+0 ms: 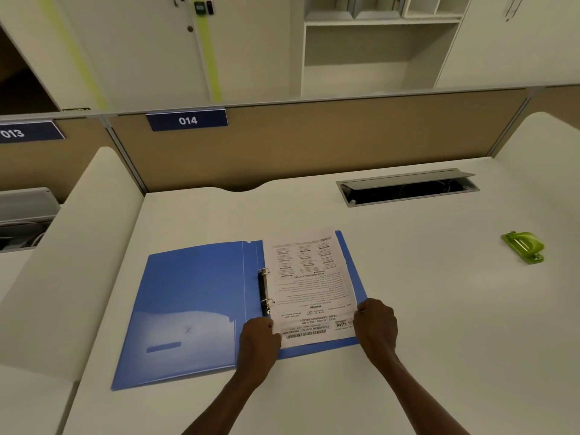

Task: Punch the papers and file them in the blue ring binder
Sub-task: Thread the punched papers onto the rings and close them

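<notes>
My white desk [408,277] meets a tan partition [314,136]. The open blue binder [194,302] lies before me, papers [310,284] on its rings [265,287]. My left hand [259,343] and right hand [376,324] are closed, pinching the papers' near corners. A green punch [523,247] sits far right. Print's unreadable.

Both bare forearms reach in from the near edge and angle toward each other as they go farther. The left hand [259,339] is curled into a loose fist, knuckles up, with its fingertips pinching the near left edge of the papers [309,287]. The right hand [375,324] is curled the same way, a little farther off, its fingers closed on the near right edge of the same papers. The wrists are straight and the hands are set well apart, one at each side.
</notes>
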The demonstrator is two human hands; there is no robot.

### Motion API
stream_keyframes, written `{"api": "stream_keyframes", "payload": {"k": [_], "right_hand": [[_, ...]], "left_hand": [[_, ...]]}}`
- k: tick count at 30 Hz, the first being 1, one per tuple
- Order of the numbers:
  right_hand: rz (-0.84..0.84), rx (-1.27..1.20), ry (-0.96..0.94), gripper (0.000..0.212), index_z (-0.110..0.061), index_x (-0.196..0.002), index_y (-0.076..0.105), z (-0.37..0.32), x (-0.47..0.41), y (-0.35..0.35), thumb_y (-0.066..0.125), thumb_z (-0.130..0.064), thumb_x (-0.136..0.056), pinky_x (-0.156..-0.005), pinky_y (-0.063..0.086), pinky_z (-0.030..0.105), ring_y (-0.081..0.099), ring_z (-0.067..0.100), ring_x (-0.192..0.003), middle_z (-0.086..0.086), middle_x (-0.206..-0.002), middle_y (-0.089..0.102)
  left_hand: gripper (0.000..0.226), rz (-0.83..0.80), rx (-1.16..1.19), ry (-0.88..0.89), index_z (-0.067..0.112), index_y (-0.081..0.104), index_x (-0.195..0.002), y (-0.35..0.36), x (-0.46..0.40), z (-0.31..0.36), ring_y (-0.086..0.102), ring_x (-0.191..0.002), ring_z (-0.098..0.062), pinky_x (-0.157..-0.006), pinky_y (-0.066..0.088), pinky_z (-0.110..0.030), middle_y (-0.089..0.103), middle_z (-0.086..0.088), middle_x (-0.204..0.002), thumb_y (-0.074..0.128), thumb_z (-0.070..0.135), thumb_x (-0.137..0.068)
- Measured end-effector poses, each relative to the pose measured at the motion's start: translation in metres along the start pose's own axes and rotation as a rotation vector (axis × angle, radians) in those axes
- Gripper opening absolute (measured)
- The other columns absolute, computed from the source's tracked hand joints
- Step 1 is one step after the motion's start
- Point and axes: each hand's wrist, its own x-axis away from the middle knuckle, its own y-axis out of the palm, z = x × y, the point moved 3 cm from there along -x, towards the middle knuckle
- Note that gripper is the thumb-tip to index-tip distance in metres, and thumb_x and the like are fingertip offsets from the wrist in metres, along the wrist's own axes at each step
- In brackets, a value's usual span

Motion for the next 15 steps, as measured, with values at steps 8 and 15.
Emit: {"api": "stream_keyframes", "payload": {"k": [8, 15], "right_hand": [[0.076, 0.009, -0.055, 0.012, -0.013, -0.086, 0.061, -0.008, 0.007, -0.012, 0.053, -0.020, -0.092, -0.064, 0.057, 0.030, 0.061, 0.014, -0.074, 0.001, -0.084, 0.064], [0.047, -0.014, -0.161, 0.013, -0.020, -0.101, 0.056, -0.026, 0.025, -0.012, 0.045, -0.026, -0.098, -0.057, 0.056, 0.021, 0.063, 0.009, -0.061, -0.004, -0.087, 0.069]], "left_hand": [[0.029, 0.008, -0.339, 0.153, 0.013, 0.062, -0.107, -0.004, 0.008, 0.028, 0.063, -0.094, -0.009, -0.064, 0.046, -0.014, 0.064, -0.002, -0.110, 0.052, 0.037, -0.094], [0.052, -0.033, -0.605, 0.143, 0.003, 0.055, -0.126, 0.007, 0.004, 0.085, 0.041, -0.127, -0.041, -0.106, 0.037, -0.043, 0.043, -0.029, -0.140, 0.045, 0.045, -0.096]]}}
